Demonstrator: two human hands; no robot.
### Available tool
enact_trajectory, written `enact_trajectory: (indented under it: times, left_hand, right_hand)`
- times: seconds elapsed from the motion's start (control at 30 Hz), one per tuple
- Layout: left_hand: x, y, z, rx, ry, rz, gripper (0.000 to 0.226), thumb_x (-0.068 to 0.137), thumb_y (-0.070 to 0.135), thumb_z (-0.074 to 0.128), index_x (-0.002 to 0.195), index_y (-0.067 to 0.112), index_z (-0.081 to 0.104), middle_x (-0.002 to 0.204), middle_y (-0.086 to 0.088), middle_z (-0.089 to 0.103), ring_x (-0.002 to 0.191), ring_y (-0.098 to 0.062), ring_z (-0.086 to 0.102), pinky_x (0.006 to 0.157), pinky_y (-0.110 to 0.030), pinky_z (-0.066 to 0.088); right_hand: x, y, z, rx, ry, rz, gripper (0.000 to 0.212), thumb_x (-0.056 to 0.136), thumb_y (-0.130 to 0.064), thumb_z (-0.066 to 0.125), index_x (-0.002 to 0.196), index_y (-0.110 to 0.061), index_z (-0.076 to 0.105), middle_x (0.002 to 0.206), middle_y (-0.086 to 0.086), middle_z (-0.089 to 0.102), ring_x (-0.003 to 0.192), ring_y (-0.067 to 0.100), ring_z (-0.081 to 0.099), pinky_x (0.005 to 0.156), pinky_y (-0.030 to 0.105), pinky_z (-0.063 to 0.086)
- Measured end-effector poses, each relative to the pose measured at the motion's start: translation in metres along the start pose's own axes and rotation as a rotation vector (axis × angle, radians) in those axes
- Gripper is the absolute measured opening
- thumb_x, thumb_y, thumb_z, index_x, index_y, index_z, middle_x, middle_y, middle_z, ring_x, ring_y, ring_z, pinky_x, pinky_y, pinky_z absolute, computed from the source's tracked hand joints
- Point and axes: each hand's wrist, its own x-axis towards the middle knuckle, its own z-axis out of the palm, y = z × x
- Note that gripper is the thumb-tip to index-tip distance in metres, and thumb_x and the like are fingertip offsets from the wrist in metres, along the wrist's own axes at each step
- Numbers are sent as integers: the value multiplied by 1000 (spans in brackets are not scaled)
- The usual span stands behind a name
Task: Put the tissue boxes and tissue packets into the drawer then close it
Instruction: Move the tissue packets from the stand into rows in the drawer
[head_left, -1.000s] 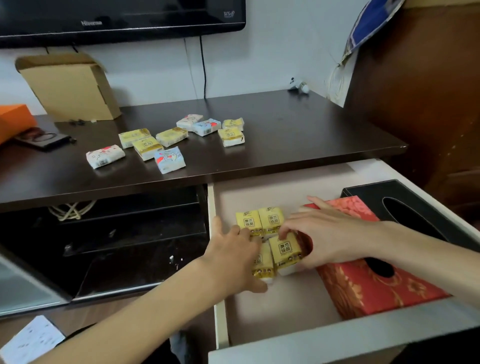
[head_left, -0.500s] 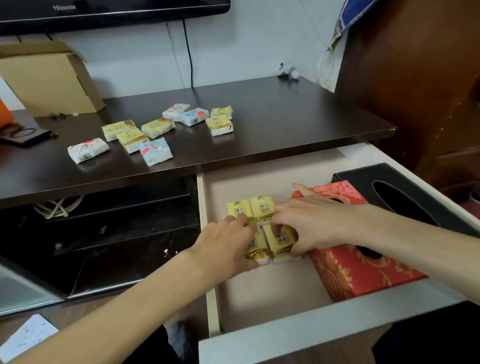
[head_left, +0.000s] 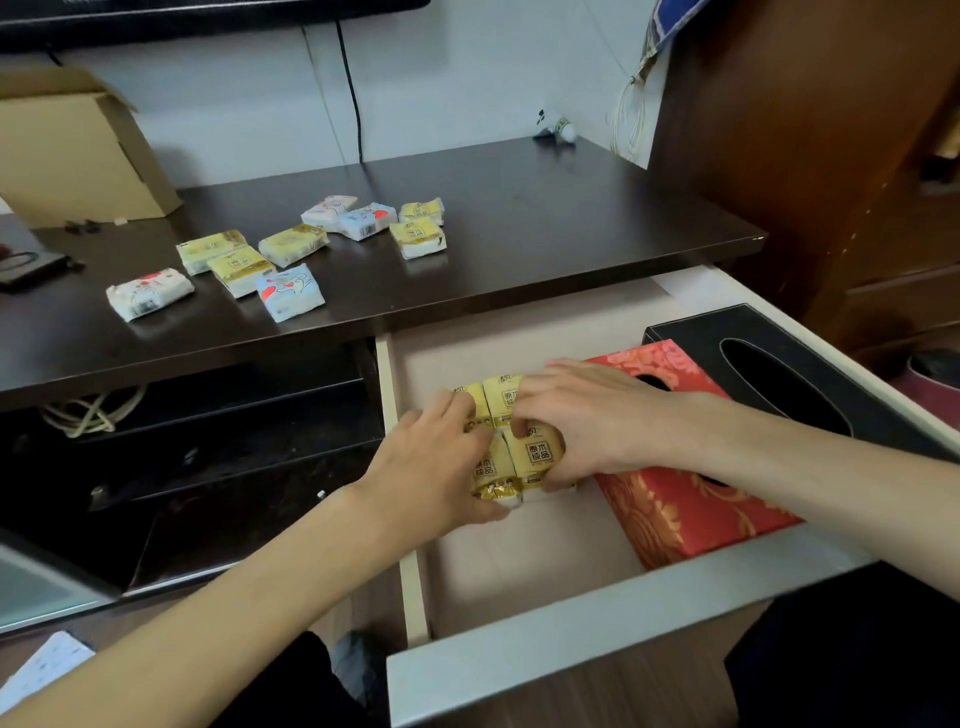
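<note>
Wall (head_left: 249, 124): pale, a black cable (head_left: 353, 104) running down it | dark brown desk (head_left: 545, 218) pushed against it | cardboard box (head_left: 72, 156) open at the desk's back left | reddish wooden cabinet (head_left: 810, 130) standing on the right | dark shelves (head_left: 208, 441) under the desk

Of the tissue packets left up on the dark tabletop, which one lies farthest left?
The white packet with red print. It lies apart at the left end, while the yellow packets cluster to its right.
</note>
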Motion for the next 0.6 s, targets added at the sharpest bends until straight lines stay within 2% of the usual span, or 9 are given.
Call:
enact_trajectory:
  times: [0.07, 0.13, 0.17, 0.27, 0.33, 0.4, 0.6]
  left_hand:
    - [2, -8, -3, -22, 5, 8, 83, 68, 85, 48, 123, 24, 61, 130, 1, 48, 130, -20, 35, 102, -38, 41]
    - [9, -19, -9, -77, -77, 13, 79, 69, 81, 56, 124, 24, 62, 134, 1, 50, 135, -22, 35, 108, -40, 36]
    - [13, -24, -12, -94, -122, 23, 74, 71, 77, 60, 123, 25, 62, 131, 2, 54, 132, -22, 40, 107, -39, 36]
    - [22, -28, -16, -98, -239, 38, 63, 73, 71, 64, 118, 26, 62, 111, 5, 63, 105, -20, 54, 95, -38, 44]
    - [22, -24, -14, -106, -277, 21, 60, 74, 67, 67, 116, 25, 62, 108, 4, 65, 98, -21, 55, 88, -38, 48]
    - [21, -20, -10, -127, -259, 7, 55, 77, 62, 69, 115, 23, 61, 106, 3, 64, 95, -21, 58, 79, -36, 50]
    - [19, -14, -6, -191, -235, -12, 51, 82, 56, 69, 117, 20, 61, 104, 4, 61, 80, -16, 53, 69, -34, 49]
  right_hand:
    - [-1, 3, -5, -12, 18, 20, 64, 64, -70, 77, 113, -31, 63, 105, -10, 56, 99, 16, 49, 78, 31, 31]
    - [1, 9, -13, -36, -56, 37, 73, 63, -77, 74, 117, -31, 62, 109, -9, 59, 102, 18, 51, 89, 35, 39]
    - [2, 11, -16, -48, -108, 43, 75, 63, -78, 74, 120, -30, 63, 111, -8, 61, 104, 19, 53, 98, 39, 41]
    - [6, 12, -19, -52, -219, 52, 79, 66, -75, 77, 130, -30, 62, 117, -7, 65, 114, 20, 55, 117, 46, 32]
    - [9, 11, -16, -59, -242, 50, 78, 70, -71, 79, 134, -30, 61, 121, -8, 65, 121, 18, 56, 126, 46, 16]
    - [10, 10, -14, -49, -251, 51, 78, 71, -67, 80, 137, -29, 61, 124, -8, 64, 124, 17, 55, 127, 46, 8]
    - [8, 9, -13, -54, -250, 67, 75, 74, -66, 79, 138, -30, 62, 125, -8, 63, 125, 17, 53, 126, 51, 13]
